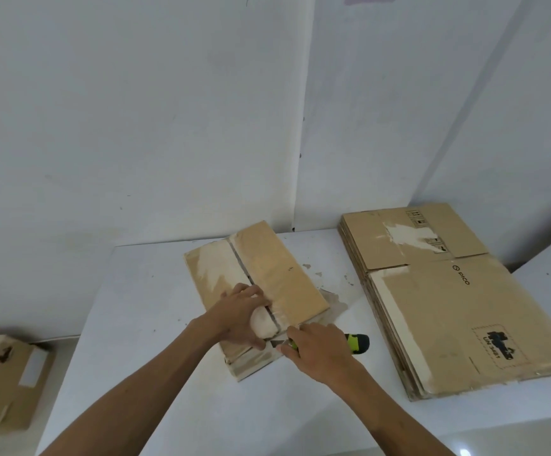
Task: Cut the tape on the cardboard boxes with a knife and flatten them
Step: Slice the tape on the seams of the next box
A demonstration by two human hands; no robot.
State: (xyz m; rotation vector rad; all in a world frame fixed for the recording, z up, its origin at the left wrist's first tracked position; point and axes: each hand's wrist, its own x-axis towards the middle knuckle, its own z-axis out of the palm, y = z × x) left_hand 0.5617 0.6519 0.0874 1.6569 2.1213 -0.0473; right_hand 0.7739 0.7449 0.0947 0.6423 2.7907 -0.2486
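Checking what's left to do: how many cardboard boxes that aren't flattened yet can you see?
2. One box lies on the table under the left hand, knife at its near end. Another box sits low at far left. More may be out of view.

White table (pixel 155 373) against white wall (pixel 135 110).
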